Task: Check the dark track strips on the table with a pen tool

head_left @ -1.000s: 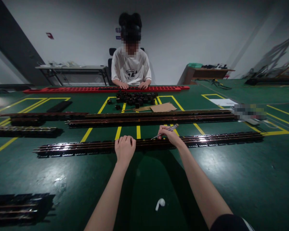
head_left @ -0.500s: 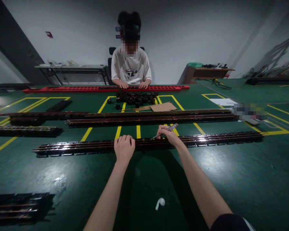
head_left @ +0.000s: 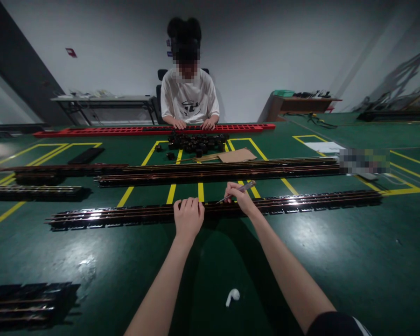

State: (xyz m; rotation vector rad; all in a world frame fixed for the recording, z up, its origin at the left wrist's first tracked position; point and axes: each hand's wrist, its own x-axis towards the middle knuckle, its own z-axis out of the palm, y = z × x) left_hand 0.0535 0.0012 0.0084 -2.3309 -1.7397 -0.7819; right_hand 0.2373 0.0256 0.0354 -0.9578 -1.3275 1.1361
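A long black rail with shiny metal strips (head_left: 301, 203) lies across the green table in front of me. My left hand (head_left: 188, 217) rests on it near its middle, fingers curled over its near edge. My right hand (head_left: 238, 196) sits just to the right, pinching a slim silver tool with a clear handle (head_left: 238, 190) like a pen. The tool's tip points left and down at the rail's top.
More black rails (head_left: 210, 171) lie farther back and at the left (head_left: 35, 191), another at the near left corner (head_left: 24, 303). A white earbud (head_left: 233, 296) lies near me. Across the table a person (head_left: 189, 100) has both hands on a red rail (head_left: 91, 131), behind a pile of small black parts (head_left: 198, 142) and a cardboard piece (head_left: 237, 156).
Both of my hands have shifted slightly along the rail: the left one moved right, the right one moved a little left, so they are closer together.
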